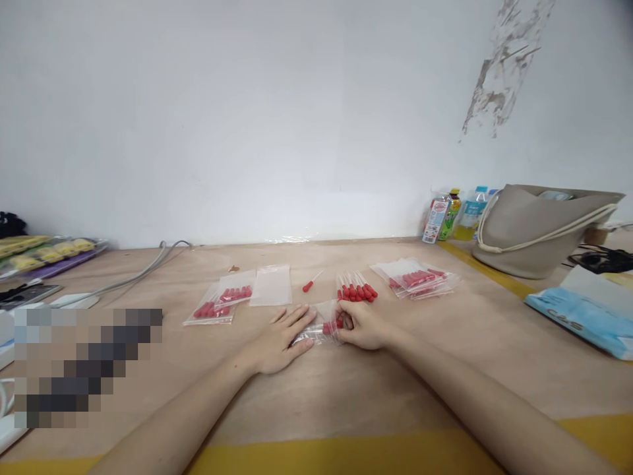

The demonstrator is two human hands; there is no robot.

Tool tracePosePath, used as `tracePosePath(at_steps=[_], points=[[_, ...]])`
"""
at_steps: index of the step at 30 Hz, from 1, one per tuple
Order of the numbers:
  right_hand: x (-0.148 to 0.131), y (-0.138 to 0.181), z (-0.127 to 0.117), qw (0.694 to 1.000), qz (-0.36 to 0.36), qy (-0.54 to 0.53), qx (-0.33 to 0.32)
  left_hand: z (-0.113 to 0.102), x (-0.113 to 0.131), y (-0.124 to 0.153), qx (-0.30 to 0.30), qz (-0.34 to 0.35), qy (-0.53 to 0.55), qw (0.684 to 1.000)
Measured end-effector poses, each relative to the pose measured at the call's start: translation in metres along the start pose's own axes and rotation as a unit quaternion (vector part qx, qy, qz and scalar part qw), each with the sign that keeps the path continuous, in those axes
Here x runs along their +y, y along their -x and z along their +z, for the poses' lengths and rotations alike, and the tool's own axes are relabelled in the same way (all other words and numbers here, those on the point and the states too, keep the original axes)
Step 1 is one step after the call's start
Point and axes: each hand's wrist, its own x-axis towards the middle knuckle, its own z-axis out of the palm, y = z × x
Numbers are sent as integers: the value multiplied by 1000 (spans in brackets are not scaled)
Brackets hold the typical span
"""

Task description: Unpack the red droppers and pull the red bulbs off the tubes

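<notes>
A clear plastic bag [324,315] lies on the table in front of me with red-ended droppers inside. My left hand [289,333] rests flat on the bag's left part, fingers spread. At the other end, my right hand [363,324] pinches the bag's edge near the red bulbs [332,326]; its fingertips are partly hidden. Just behind that hand is a pile of loose droppers [357,289] with red bulbs and thin pale stems. One single dropper [307,286] lies apart, left of the pile. An unfilled-looking bag [270,285] lies beyond my left hand.
Filled bags of droppers lie at left [212,309] and in a stack at right [415,278]. Further right are bottles [472,214], a grey-beige bag [539,231] and a blue tissue pack [578,320]. A cable [133,276] runs along the left; a blurred patch hides part there.
</notes>
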Motion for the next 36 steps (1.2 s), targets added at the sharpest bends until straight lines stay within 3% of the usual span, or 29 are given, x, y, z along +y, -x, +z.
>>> tracePosePath(at_steps=[4, 9, 14, 19, 23, 26, 29, 33, 36], points=[[8, 1, -8, 995, 22, -95, -6, 0, -1, 1, 3, -1, 7, 1000], [15, 7, -32, 951, 78, -300, -9, 2, -4, 1, 13, -2, 4, 1000], [24, 12, -55, 936, 109, -334, 17, 4, -5, 1, 26, -12, -12, 1000], [38, 16, -80, 934, 154, -299, 116, 1, -1, 5, 68, -25, -56, 996], [50, 13, -93, 902, 118, -304, 283, -10, 7, -1, 189, -57, -73, 978], [53, 4, -87, 899, 52, -222, 374, -19, 9, -21, 253, -80, -5, 964], [50, -7, -70, 921, -5, -50, 386, -24, 7, -56, 218, -100, 92, 967], [48, -17, -45, 932, -66, 160, 318, -20, 3, -108, 178, -169, 166, 955], [54, -20, -36, 934, -86, 246, 246, -13, 4, -134, 166, -206, 188, 946]])
